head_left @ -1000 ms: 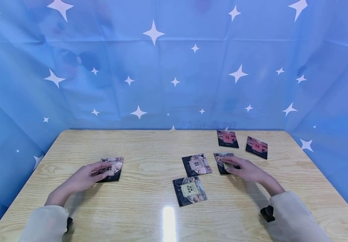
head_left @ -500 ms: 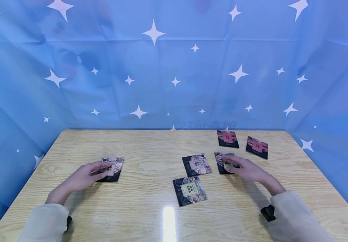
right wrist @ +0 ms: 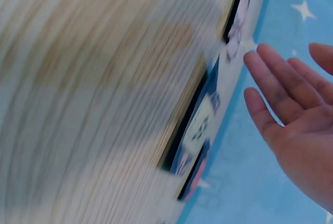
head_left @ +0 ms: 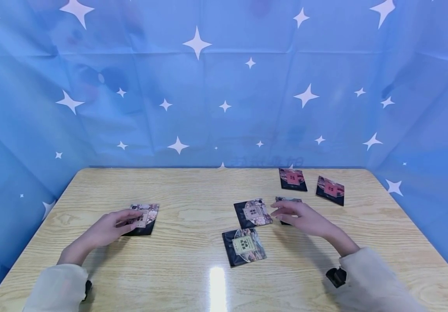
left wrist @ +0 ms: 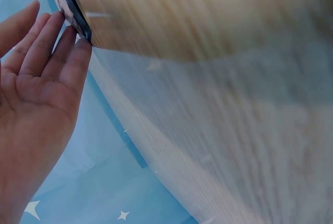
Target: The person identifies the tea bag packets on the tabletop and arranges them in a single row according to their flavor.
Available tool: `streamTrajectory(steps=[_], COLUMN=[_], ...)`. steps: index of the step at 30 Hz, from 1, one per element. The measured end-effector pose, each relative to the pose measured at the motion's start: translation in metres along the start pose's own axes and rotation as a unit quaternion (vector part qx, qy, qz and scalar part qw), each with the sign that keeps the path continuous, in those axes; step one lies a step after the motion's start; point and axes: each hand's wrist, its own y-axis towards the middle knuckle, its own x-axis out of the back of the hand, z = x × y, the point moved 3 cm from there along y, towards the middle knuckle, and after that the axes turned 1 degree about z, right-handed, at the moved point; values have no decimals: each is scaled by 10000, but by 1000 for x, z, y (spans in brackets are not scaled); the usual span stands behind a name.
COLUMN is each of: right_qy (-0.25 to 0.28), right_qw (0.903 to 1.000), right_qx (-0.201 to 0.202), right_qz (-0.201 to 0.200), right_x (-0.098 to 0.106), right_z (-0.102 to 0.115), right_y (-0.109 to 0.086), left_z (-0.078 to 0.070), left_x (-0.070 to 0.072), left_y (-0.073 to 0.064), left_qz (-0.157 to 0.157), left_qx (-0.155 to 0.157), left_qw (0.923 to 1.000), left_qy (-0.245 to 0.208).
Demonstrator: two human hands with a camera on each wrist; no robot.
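Left hand sits at the left of the worktop, fingers nearly straight and relaxed, fingertips on the left floral packet; left wrist view shows the fingertips against its edge and the thumb well off it, so contact only, no grip. That packet lies flat, pale label partly covered by the fingers. Right hand hovers right of centre, fingers loosely extended, thumb spread, nothing in its grasp; right wrist view has it apart from the packets. In the head view it hides most of the half-covered packet, so only the far strip and a bit of the near edge show. Its fingertips point left, toward the pink-label packet, which lies just left of them. Green-label packet is directly near of that one; edges are very close, can't tell if they touch. Two more lie at far right: left red-label packet by the far edge, slightly skewed, and right red-label packet just right of it and a little nearer, more tilted. Both sleeves are pale. Blue backdrop with white stars stands behind the worktop.
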Motion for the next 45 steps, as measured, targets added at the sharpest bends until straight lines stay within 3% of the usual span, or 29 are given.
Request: streamTrajectory(steps=[4, 10, 17, 29, 37, 45], right_qy=[80, -350, -697, -741, -563, -549], right_qw=[9998, 9992, 9975, 9965, 9984, 9978], right_qx=[140, 198, 2, -188, -91, -348], right_qz=[114, 41, -64, -326, 6, 115], right_x=[-11, -21, -20, -20, -26, -29], right_z=[3, 3, 5, 4, 8, 6], right_y=[8, 17, 27, 41, 47, 56], left_z=[1, 1, 2, 1, 2, 2], left_x=[0, -1, -2, -2, -2, -1], left_y=[0, 0, 0, -1, 0, 0], left_qz=[-41, -29, -33, -22, 1, 20], left_qx=[-12, -37, -8, 26, 56, 28], left_qw=[10000, 10000, 10000, 10000, 9999, 9999], left_qy=[37, -43, -43, -57, -113, -136])
